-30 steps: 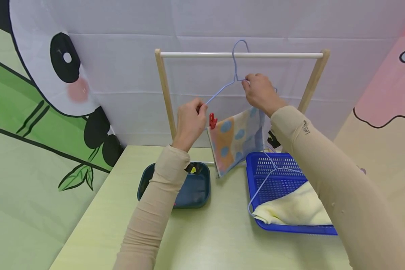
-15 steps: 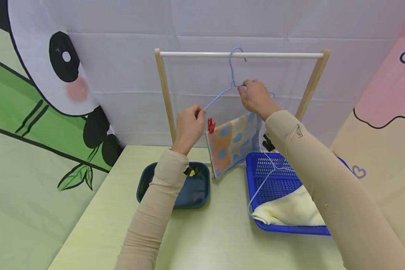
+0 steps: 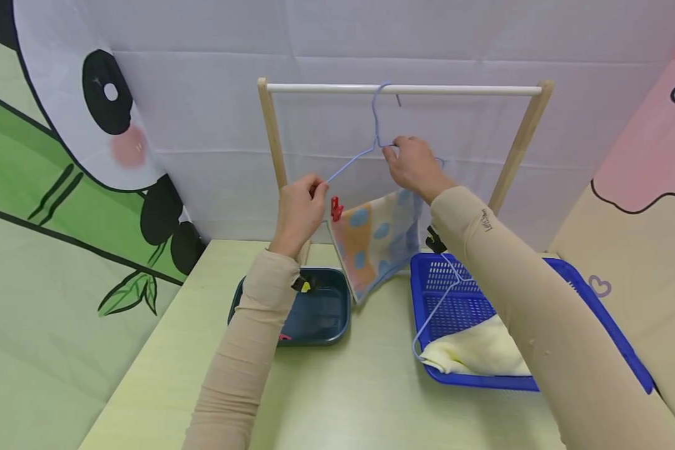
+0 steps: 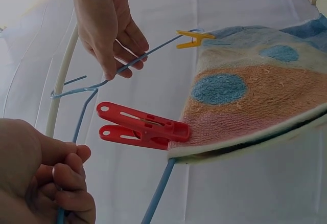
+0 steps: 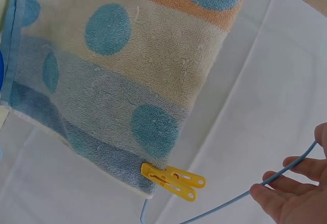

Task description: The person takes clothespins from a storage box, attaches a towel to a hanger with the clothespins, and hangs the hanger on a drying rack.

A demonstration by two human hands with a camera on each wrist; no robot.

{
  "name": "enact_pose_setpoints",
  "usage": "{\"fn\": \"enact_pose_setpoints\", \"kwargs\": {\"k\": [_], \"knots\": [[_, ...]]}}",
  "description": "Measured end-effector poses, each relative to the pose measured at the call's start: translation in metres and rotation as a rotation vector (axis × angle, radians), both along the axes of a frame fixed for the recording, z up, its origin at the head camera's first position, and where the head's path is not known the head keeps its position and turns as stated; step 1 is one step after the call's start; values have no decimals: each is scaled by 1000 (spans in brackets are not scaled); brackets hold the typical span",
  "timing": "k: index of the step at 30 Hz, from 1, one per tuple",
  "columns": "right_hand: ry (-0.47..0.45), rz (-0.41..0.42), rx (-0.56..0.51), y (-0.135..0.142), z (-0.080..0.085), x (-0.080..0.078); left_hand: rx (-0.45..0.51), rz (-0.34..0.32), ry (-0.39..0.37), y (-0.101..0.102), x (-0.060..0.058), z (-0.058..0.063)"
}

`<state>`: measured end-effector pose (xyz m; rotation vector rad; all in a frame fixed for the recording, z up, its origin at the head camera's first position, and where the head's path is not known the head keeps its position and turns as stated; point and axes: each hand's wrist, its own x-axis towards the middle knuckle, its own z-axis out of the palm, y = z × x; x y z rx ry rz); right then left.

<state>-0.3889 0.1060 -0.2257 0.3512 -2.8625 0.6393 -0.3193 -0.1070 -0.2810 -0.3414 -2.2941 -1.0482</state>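
Observation:
A blue wire clothes hanger (image 3: 376, 122) has its hook over the white rod (image 3: 467, 90) of a wooden-legged rack. My left hand (image 3: 300, 215) grips its left sloping arm, fingers curled round the wire. On the right sloping arm, close to the neck, my right hand (image 3: 419, 167) pinches the wire between thumb and fingers. Below hangs a small towel (image 3: 379, 232) with coloured stripes and blue dots, folded over the hanger's lower bar. A red clothespin (image 4: 145, 126) clips one corner of it, and a yellow clothespin (image 5: 176, 181) clips another.
A blue perforated basket (image 3: 424, 281) at the right holds a pale yellow cloth (image 3: 478, 350) and another wire hanger (image 3: 434, 312). At the left stands a dark teal tray (image 3: 329, 334), partly behind my left forearm. A white printed backdrop (image 3: 219, 112) closes off the rear.
Both hands have moved left and somewhat down with the hanger and towel. The hook, raised above the rod a second ago, now sits lower at it.

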Motion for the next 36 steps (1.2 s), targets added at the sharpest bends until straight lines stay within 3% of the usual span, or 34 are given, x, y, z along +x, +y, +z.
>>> {"fn": "enact_pose_setpoints", "kwargs": {"k": [14,25,36], "knots": [[-15,30,5,-18,-2,1,-52,20,11,-22,0,2],[103,33,-22,-23,-3,-2,-80,19,-3,-28,-1,7],[54,42,-29,-22,-4,-1,-116,9,-33,-33,-2,12]]}}
